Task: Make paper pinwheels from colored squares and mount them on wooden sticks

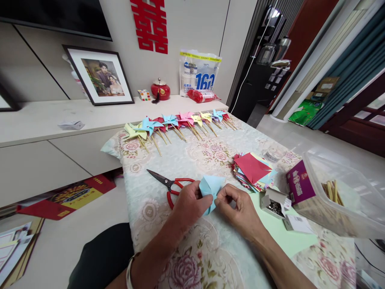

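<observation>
A light blue paper pinwheel [211, 186], with its corners folded inward, is held between both hands above the flowered tablecloth. My left hand [194, 200] grips it from the left, thumb pressed on its middle. On the other side my right hand [236, 202] pinches the paper near its centre; whether a small pin sits in those fingertips is hidden. Scissors with red handles [170, 184] lie beside my left hand, blades pointing away to the left. To the right of my right hand rests a stack of cut coloured paper squares [253, 168], a red one on top.
Finished pinwheels on sticks [170, 122] line the table's far edge. At right stand a small box of metal pins [274, 204], its white lid [297, 224] and a clear plastic bin [327, 216] holding sticks. Green paper [279, 235] lies beneath. A cabinet [90, 126] borders the table.
</observation>
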Available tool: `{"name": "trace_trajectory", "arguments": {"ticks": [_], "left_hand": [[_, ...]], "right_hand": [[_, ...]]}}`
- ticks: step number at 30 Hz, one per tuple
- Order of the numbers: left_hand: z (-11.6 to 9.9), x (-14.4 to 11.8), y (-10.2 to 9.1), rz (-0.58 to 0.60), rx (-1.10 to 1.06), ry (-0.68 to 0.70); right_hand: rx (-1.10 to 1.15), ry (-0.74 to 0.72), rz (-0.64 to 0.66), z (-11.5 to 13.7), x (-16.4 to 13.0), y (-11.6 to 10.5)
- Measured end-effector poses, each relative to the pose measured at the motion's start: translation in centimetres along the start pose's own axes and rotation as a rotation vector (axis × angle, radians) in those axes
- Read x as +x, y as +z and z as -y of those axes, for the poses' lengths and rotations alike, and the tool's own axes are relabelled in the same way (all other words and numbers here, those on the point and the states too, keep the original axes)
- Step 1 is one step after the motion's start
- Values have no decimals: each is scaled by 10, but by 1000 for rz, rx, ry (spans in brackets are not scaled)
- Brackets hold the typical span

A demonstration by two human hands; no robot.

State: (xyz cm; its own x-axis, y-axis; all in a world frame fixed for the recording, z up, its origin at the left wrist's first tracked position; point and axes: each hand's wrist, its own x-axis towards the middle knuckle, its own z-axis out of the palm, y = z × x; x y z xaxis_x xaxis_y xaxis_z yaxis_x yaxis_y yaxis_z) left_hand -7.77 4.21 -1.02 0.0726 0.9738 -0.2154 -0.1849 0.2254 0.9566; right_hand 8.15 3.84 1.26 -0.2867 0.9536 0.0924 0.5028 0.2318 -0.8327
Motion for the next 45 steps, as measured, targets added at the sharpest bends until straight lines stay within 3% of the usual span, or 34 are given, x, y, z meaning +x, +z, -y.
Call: {"name": "trace_trajectory", "arguments": {"ticks": [8, 16, 22, 24, 27, 31, 38, 45], "left_hand": [[-11, -7, 3, -1, 109, 17], [-8, -5, 0, 6, 159, 39], [-16, -5, -10, 129, 157, -78], [-20, -7, -13, 213, 177, -115], [-25, -10, -17, 337, 191, -133], [-24, -11, -19, 421, 213, -116], [-19, -12, -21, 478, 279, -86], [-14, -12, -21, 488, 297, -77]], "right_hand": [[26, 16, -3, 1, 0, 0], [95, 21, 1, -1, 0, -2], [363, -1, -236, -13, 3, -17], [472, 13, -167, -15, 4, -20], [623, 67, 68, -14, 3, -20], [665, 166, 269, -6, -1, -17], [573, 196, 357, 0, -3, -17], [390, 182, 300, 3, -2, -12]]}}
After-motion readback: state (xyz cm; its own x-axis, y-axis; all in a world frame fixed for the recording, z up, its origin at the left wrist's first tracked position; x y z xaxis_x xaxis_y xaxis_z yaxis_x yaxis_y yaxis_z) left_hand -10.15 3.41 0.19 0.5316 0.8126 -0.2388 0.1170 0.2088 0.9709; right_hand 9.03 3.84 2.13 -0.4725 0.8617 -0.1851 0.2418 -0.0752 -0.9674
